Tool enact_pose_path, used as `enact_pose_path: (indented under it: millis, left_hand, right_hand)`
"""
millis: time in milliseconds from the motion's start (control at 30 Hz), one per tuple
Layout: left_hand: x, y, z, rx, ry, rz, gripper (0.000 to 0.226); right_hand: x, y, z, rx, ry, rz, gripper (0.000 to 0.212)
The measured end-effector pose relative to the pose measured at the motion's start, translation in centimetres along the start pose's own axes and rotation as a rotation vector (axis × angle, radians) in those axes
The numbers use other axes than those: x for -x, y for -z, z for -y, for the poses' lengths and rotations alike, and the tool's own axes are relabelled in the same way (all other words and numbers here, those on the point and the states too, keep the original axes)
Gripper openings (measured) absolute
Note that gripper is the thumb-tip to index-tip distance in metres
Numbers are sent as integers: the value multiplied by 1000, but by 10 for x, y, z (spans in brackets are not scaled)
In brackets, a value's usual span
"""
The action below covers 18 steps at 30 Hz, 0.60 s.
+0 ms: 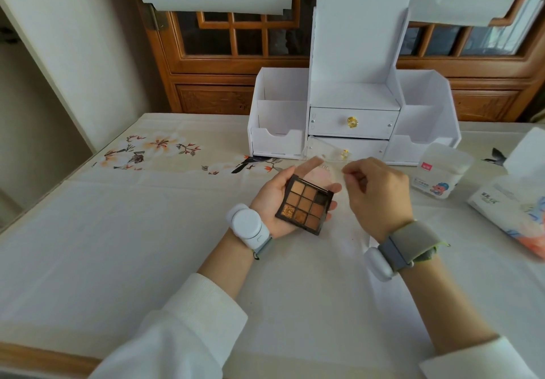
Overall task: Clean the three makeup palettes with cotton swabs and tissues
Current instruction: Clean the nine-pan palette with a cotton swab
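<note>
My left hand holds a small square eyeshadow palette flat on its palm. The palette has nine brown and gold pans in a black frame. Its clear lid, printed with a pink shape, stands open at the far side. My right hand is just right of the palette. Its thumb and forefinger are pinched at the lid's right edge. A clear box of cotton swabs stands to the right. A soft tissue pack lies at the far right, with a tissue sticking up from it.
A white desk organiser with two drawers and side bins stands behind the hands. The table has a pale cloth with a flower print along the back. A carved wooden screen is behind the table, and the table's wooden edge is at the lower left.
</note>
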State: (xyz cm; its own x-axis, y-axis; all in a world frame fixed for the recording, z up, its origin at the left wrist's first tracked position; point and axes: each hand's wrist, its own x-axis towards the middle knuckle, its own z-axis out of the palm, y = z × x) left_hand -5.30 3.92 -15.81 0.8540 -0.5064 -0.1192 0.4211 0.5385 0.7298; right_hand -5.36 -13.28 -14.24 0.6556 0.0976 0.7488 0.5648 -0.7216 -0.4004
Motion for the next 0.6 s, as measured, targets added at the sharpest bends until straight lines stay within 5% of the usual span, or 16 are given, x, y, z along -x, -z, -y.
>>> enact_pose_path:
  millis: [133,333,600]
  left_hand:
    - [0,1,0,-18,3,27,45]
    - [-1,0,1,-39,-23,18,44]
    - [0,0,0,-5,-12,39,47]
  right_hand:
    - [-1,2,-4,15,-22,-102,10]
    - [3,-6,7,-39,138,67,12]
    - [0,2,-4,-2,0,-110,9]
